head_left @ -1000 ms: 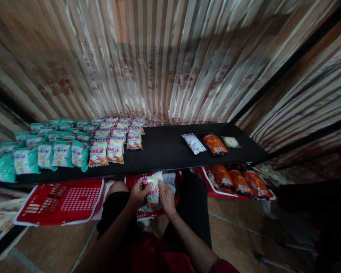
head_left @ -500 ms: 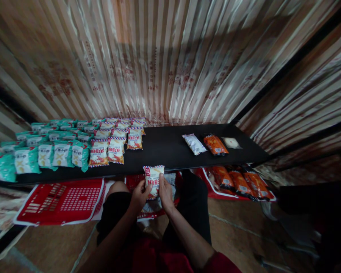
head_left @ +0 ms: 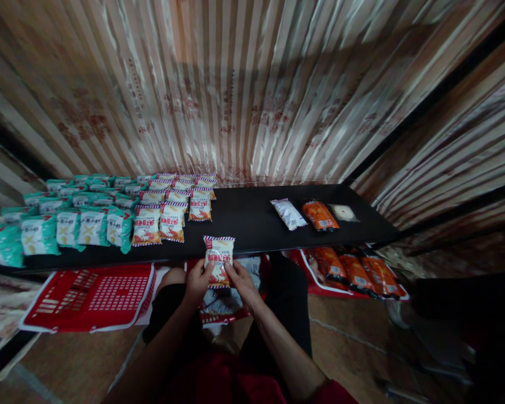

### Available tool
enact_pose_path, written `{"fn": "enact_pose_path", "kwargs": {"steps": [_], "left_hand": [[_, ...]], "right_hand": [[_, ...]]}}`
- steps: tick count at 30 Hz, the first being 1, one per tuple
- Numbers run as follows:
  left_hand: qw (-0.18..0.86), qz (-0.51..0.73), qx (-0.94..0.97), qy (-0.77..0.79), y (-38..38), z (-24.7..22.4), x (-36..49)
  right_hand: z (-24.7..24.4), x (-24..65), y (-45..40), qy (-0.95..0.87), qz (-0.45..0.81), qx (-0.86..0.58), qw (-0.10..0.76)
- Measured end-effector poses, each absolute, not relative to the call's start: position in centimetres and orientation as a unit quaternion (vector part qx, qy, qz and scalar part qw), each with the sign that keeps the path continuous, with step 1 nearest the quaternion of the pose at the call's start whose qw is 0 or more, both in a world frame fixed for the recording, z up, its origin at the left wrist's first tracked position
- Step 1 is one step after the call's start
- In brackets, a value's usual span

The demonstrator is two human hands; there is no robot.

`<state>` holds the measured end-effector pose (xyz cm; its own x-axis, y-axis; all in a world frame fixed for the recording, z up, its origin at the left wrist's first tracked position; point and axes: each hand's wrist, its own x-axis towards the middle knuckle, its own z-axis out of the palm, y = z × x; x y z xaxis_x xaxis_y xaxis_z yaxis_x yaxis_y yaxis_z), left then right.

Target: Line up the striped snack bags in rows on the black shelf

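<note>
Left hand (head_left: 197, 280) and right hand (head_left: 241, 279) pinch packet (head_left: 219, 260), lower centre of frame.
Fingers nearly closed on its lower side edges; long axis points up-frame, top end by front edge of shelf (head_left: 244, 219). Like packs (head_left: 171, 222) up-left, nearer left hand. Packet: cream, red lettering, striped ends.

- Beyond the held packet (head_left: 219, 252), I see a wide open lane over the black tabletop (head_left: 244, 219), between the red-lettered packets (head_left: 171, 221) and the white packet (head_left: 289, 214).
- Crowded teal packets (head_left: 70, 229) block my left side.
- The orange packet (head_left: 320, 215) obstructs the right part.
- The striped curtain (head_left: 244, 106) limits my reach behind; red baskets (head_left: 113, 289) crowd the space below the front edge.
</note>
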<state>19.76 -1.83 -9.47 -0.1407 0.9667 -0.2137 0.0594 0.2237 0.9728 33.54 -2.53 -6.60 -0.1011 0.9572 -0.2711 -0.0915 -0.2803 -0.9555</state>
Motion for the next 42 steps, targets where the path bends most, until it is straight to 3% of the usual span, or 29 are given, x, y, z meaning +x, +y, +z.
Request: {"fn": "enact_pose_path", "kwargs": {"steps": [6, 17, 35, 42], "left_hand": [[0.498, 0.451, 0.423, 0.608, -0.9, -9.4, 19.0], [0.481, 0.454, 0.476, 0.579, -1.1, -10.3, 19.1], [0.275, 0.439, 0.554, 0.652, 0.6, -9.9, 18.5], [0.109, 0.462, 0.608, 0.637, 0.8, -9.3, 19.0]], "right_hand": [[-5.6, 33.7, -2.4, -0.386, 0.688, -0.449, 0.42], [-7.0, 33.7, -1.6, -0.398, 0.618, -0.498, 0.459], [-6.6, 32.1, 1.6, -0.496, 0.529, -0.515, 0.457], [-6.5, 31.1, 4.7, -0.504, 0.463, -0.556, 0.471]]}}
